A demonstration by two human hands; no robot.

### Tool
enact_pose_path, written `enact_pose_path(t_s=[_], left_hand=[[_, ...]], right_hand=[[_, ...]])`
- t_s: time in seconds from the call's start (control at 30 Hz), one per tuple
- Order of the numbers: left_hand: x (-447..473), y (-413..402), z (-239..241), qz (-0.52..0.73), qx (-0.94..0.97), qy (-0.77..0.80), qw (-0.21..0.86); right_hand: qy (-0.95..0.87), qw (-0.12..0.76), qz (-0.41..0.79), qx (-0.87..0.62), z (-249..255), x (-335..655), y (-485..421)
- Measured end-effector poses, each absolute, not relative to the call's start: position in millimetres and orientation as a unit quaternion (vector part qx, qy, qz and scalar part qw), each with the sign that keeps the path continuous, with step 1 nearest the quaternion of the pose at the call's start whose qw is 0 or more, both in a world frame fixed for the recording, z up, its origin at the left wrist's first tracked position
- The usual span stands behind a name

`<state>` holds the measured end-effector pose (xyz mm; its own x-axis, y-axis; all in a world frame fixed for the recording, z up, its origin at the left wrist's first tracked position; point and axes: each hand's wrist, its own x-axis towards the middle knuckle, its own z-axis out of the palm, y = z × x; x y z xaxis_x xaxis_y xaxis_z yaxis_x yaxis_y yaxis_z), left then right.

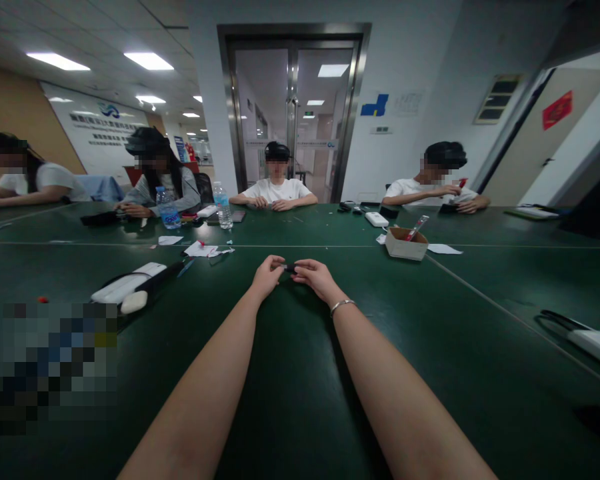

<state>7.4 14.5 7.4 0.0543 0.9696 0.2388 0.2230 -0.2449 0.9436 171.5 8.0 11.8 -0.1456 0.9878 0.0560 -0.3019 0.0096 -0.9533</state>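
Both my arms reach forward over a dark green table (300, 373). My left hand (267, 275) and my right hand (316, 277) meet at the middle of the table and pinch a small dark object (290, 268) between their fingertips. The object is too small to identify. A thin bracelet (342, 305) circles my right wrist. The hands hover just above the tabletop.
A small cardboard box (405, 244) with a red-tipped tool stands at the right. White and black devices (130, 288) lie at the left, paper scraps (203, 250) beyond them. Two water bottles (223, 205) stand far off. Several people sit along the far edge. A white device (597, 343) lies at right.
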Motion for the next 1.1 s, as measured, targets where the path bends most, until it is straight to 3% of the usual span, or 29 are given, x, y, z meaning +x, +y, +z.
enact_pose_path(t_s=[1.1], left_hand=[[6.7,19.5,3.1,0.483,0.621,0.479,0.389]], right_hand=[[-0.453,0.535,0.602,-0.382,17.5,169.0,4.9]])
